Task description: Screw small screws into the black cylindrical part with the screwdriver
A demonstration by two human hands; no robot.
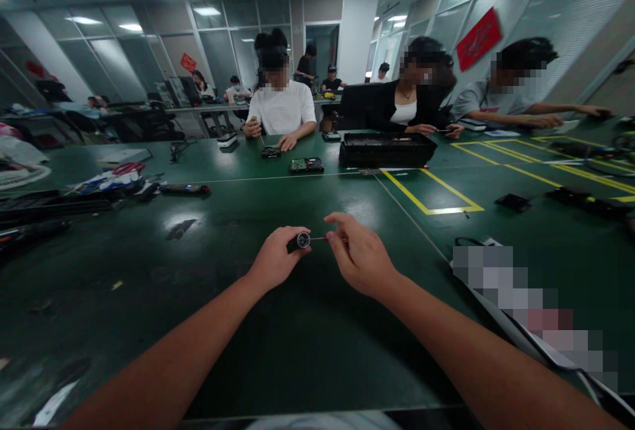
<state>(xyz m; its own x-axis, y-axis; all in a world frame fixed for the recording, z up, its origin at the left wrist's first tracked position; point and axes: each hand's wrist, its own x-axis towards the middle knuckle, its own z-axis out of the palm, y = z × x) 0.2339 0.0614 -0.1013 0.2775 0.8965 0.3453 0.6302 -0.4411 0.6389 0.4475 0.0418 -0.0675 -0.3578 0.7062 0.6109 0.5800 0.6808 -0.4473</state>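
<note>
My left hand (279,257) pinches a small round dark part (303,240) between thumb and fingers. Its circular end, with a pale rim, faces me. A thin metal shaft (317,239) runs from its right side to my right hand (360,253). There the thumb and fingers grip what looks like a slim screwdriver (326,238), with a bit of red showing. Its handle is mostly hidden by my fingers, and my index finger is raised off it. Both hands are above the green tabletop (278,364), close together.
A long black housing (387,150) and a green circuit-board unit (306,165) lie across the table. A pen-like tool (185,189) and red-handled pliers (127,168) are at left. Bagged papers (526,311) lie at right. Co-workers sit opposite, one in a white shirt (288,109).
</note>
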